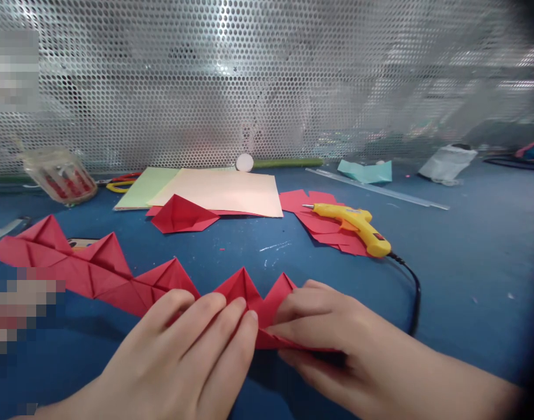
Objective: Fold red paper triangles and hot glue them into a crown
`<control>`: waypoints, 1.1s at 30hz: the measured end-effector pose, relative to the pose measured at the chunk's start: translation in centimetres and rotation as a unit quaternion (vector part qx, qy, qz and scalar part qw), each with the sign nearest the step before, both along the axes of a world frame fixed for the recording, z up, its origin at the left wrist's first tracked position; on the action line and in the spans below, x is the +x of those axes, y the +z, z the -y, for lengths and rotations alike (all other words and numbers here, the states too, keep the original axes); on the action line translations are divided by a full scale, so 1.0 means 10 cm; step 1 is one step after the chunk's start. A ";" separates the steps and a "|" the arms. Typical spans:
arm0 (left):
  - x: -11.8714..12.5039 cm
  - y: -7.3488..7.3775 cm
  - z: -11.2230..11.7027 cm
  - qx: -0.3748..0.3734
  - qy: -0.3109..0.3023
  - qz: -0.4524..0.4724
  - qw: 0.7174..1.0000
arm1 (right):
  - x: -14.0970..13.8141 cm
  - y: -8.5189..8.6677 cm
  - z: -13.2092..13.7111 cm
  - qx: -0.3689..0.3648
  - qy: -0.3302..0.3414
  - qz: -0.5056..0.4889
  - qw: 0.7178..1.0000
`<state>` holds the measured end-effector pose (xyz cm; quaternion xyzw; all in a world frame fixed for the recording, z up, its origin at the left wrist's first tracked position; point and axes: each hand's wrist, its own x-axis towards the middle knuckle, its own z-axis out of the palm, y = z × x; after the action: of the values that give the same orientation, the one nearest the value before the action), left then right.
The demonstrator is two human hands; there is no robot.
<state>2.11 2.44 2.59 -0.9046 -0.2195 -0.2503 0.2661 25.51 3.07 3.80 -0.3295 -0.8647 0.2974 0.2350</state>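
A chain of folded red paper pieces (112,280) with pointed peaks runs from the left edge to the front middle of the blue table. My left hand (192,350) lies over its middle part, fingers together and pressed on the paper; the thumb is hidden. At the right end, my right hand (323,332) pinches the last folded piece between thumb and fingers. A single red folded paper piece (183,216) stands apart, behind the chain. To the right rear lies a yellow glue gun (352,221) on a pile of red paper pieces (323,230).
Cream and green paper sheets (223,189) lie at the back, near yellow-handled scissors (120,185). A jar (59,175) leans at left. Clear sticks (376,189), a teal folded paper (367,171) and a white packet (448,163) lie behind. The glue gun's black cord (418,291) curves forward. Perforated metal closes the back.
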 end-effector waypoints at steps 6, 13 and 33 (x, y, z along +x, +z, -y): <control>0.05 0.02 -0.01 -0.020 -0.003 0.007 1.000 | -0.02 -0.03 0.00 0.020 0.005 -0.014 1.000; 0.12 0.02 -0.03 -0.120 -0.011 0.067 0.990 | -0.03 -0.08 -0.01 0.151 -0.010 0.035 0.988; 0.15 -0.01 0.00 -0.228 0.013 0.042 0.973 | -0.06 -0.17 0.03 0.262 -0.085 -0.002 0.961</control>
<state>3.64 2.41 2.46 -0.9272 -0.2937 -0.2276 0.0471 24.88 2.82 2.07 -0.3283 -0.8805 0.0403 0.3395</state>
